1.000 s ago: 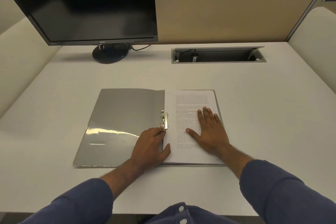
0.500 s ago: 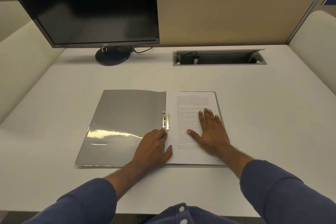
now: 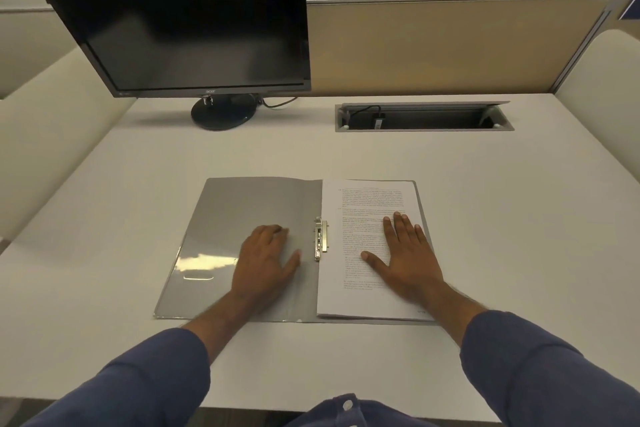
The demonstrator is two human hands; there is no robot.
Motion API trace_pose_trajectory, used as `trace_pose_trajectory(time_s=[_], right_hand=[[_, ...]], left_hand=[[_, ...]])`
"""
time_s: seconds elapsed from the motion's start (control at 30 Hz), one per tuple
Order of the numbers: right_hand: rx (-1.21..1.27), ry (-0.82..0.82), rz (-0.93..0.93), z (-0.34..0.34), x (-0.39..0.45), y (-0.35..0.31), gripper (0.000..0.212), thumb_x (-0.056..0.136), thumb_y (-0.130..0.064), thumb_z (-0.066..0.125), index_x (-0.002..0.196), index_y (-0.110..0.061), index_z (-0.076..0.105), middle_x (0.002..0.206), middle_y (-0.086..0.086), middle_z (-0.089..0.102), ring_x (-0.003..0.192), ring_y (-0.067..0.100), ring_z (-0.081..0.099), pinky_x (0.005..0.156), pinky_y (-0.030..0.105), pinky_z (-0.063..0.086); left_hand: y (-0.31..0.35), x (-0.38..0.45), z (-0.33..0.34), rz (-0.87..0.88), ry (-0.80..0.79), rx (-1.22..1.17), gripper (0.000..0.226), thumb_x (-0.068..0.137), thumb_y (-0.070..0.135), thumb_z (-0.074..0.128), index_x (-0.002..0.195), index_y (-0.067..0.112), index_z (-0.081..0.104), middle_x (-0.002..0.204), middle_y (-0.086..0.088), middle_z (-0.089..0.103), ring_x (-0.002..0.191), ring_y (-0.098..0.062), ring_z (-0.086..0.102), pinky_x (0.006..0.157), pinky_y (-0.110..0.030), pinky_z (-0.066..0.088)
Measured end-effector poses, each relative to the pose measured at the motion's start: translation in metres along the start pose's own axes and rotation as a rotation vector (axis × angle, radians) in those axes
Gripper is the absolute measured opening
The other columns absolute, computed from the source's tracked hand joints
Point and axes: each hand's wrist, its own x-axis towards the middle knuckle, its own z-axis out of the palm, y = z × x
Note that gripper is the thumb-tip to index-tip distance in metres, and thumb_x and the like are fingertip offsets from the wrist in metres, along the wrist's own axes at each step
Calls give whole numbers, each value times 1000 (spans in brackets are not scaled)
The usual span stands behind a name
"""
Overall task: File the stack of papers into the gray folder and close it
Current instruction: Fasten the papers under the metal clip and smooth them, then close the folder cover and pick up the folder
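The gray folder (image 3: 242,211) lies open on the desk, its cover spread flat to the left. A stack of printed papers (image 3: 367,198) rests on its right half, beside the metal clip (image 3: 321,238) at the spine. My left hand (image 3: 265,262) lies on the open cover, fingers loosely curled, a little left of the clip. My right hand (image 3: 405,253) presses flat on the papers with fingers spread. Neither hand grips anything.
A black monitor (image 3: 180,17) on a round stand (image 3: 223,111) stands at the back left. A recessed cable tray (image 3: 424,116) with its lid raised sits at the back right. Beige partitions wall the white desk (image 3: 519,218) on three sides.
My left hand has left the clip at the spine and moved left onto the open cover. The right hand stays flat on the papers. The view has tilted slightly.
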Motion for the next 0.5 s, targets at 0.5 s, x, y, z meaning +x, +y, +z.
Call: trace_pose_trajectory(time_s=[0.5], right_hand=[[-15, 17, -7, 3, 2, 1, 97, 82, -83, 7, 155, -19, -5, 164, 1, -8, 150, 13, -12, 121, 34, -8]], left_hand=[[-84, 14, -37, -809, -150, 63, 78, 92, 64, 48, 145, 9, 38, 136, -25, 50, 127, -44, 43, 108, -52, 30]])
